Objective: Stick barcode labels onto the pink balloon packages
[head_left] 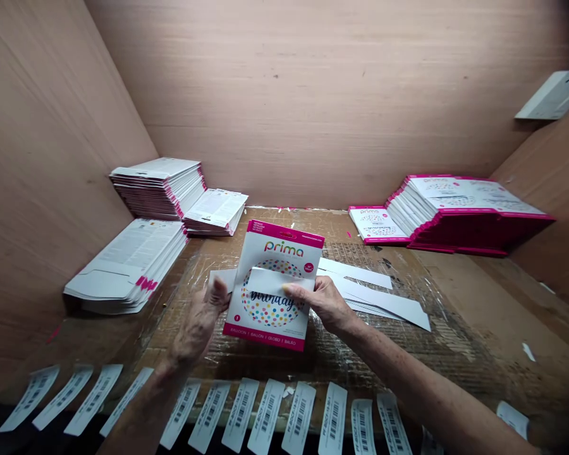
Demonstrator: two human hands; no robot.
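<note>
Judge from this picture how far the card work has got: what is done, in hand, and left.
Done, it seems: face-down stacks at left. In hand: a Prima card between left hand and right hand, a white strip across it. Probably left: the pink stack and barcode labels.

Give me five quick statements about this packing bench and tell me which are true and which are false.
1. Both hands hold a pink and white balloon package. True.
2. The left hand is resting on the barcode labels. False: it grips the package's left edge.
3. A row of barcode labels hangs along the near edge of the bench. True.
4. The pink-edged stack at the far right stands upright. False: it lies slanted, fanned out.
5. The right hand pinches a white strip across the package front. True.
</note>
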